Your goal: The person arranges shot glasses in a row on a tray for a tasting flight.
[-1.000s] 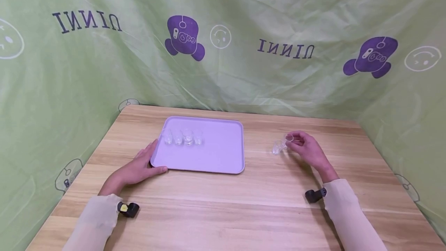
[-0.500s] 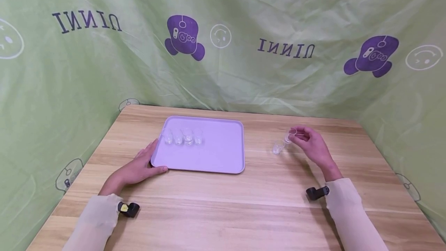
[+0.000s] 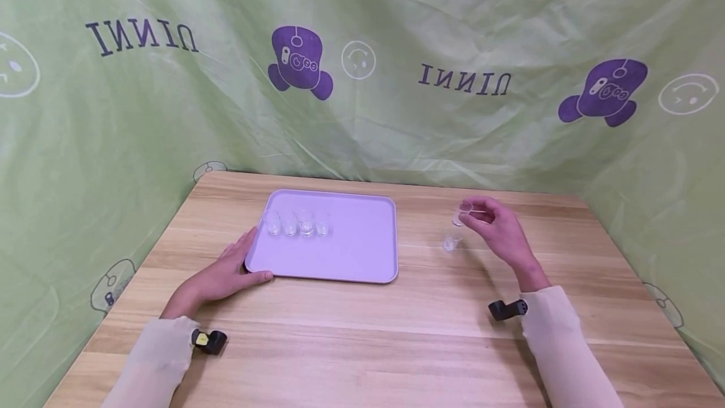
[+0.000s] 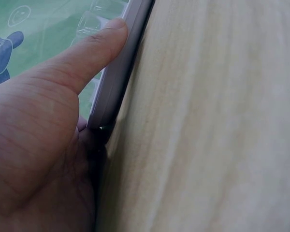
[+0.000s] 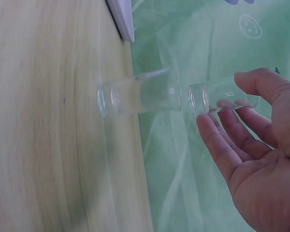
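My right hand (image 3: pixel 503 232) pinches a small clear shot glass (image 5: pixel 220 95) between thumb and fingers, lifted off the table and upright. Below it, a second clear shot glass (image 5: pixel 140 94) stands on the wood; in the right wrist view the held glass's base lies right by that one's rim. On the left, my left hand (image 3: pixel 221 274) rests at the near left corner of a lilac tray (image 3: pixel 357 244), its straight thumb (image 4: pixel 99 46) on the front rim and its fingers along the left side. A row of several clear shot glasses (image 3: pixel 306 225) stands on the tray's left half.
The wooden table (image 3: pixel 351 339) carries everything. A green printed cloth (image 3: pixel 396 124) hangs behind its far edge and along both sides. Black wrist cameras sit on the left sleeve (image 3: pixel 150 357) and the right sleeve (image 3: pixel 557 332).
My right hand has raised its glass off the table, first drifting right, then back left to above the standing one. The left hand, tray and row of glasses have stayed put.
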`<state>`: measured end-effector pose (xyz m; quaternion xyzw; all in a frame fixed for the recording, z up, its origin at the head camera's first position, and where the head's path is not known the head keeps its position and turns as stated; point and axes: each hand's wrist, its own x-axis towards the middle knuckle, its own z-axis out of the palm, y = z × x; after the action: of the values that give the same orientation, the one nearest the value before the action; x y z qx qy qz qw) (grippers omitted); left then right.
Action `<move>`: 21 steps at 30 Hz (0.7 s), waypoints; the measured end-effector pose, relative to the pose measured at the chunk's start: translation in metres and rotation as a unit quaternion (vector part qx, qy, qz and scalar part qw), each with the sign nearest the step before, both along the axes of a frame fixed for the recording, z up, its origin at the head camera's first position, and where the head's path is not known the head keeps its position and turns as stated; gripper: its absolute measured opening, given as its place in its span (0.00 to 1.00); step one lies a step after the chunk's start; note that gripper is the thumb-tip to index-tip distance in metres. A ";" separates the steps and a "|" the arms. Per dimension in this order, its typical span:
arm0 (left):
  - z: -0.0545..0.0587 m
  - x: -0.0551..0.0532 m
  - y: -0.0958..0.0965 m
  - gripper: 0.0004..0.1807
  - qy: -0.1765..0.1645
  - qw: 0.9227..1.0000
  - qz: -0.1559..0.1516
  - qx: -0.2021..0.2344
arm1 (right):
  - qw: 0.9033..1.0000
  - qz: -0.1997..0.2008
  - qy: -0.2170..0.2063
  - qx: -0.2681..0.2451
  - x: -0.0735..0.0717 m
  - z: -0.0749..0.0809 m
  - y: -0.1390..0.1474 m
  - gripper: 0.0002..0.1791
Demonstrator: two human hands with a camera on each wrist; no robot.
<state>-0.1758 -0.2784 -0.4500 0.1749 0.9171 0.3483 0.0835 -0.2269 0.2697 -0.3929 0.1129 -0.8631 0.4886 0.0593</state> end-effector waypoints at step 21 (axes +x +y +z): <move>-0.003 -0.001 -0.001 0.60 0.003 1.000 -0.002 0.008 | 0.994 0.090 -0.024 -0.054 -0.018 -0.005 -0.092 0.21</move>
<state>-0.1765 -0.2791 -0.4531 0.1781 0.9143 0.3549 0.0800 -0.2446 0.1780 -0.3974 0.1752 -0.8229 0.5405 0.0003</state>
